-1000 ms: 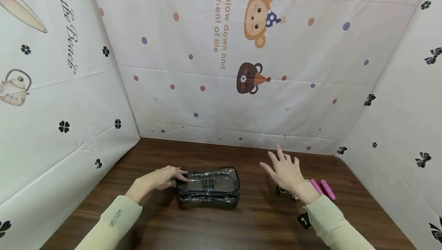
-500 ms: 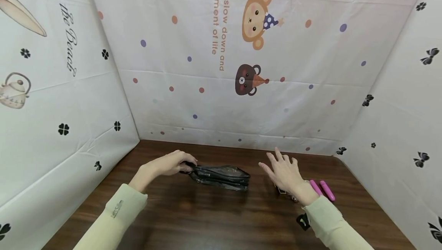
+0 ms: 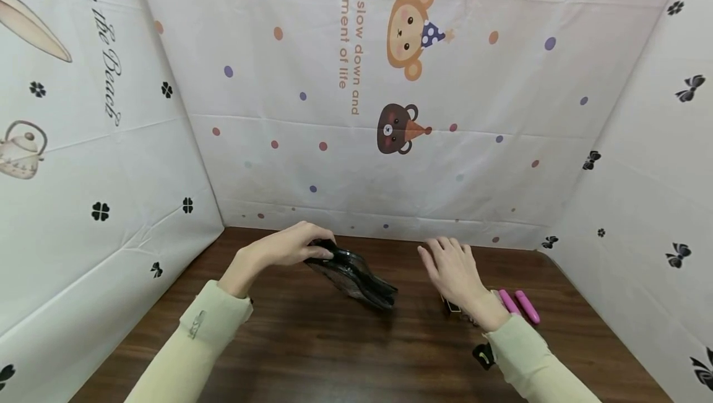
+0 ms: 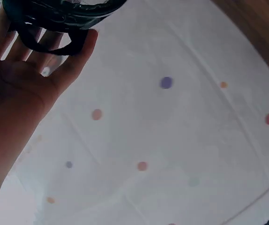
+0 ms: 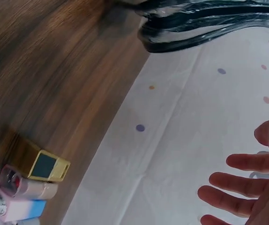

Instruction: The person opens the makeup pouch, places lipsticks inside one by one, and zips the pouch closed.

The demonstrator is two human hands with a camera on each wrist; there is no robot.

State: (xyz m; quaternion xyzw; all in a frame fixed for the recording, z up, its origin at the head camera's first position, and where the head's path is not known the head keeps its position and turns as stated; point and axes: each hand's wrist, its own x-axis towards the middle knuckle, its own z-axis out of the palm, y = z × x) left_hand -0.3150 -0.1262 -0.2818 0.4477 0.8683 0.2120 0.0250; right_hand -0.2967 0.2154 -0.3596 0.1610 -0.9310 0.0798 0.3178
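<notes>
A clear pouch with black trim hangs tilted above the dark wooden table, its far end pointing down to the right. My left hand grips its upper left end, thumb in front. In the left wrist view a black loop on the pouch lies across the fingers. My right hand holds nothing and hovers with loosely stretched fingers, apart from the pouch. Below it, partly covered in the head view, stands a gold-edged box with a dark panel. What the pouch contains cannot be made out.
Two pink sticks lie right of my right wrist. A black item with a pale green mark lies by the right cuff. Beside the gold-edged box is a pink and blue box. Printed white cloth walls enclose the table.
My left hand has picked up the pouch from the table, raising it and moving it right, and the pouch has tipped onto its edge. My right hand stays nearly in place, its fingers slightly lower.
</notes>
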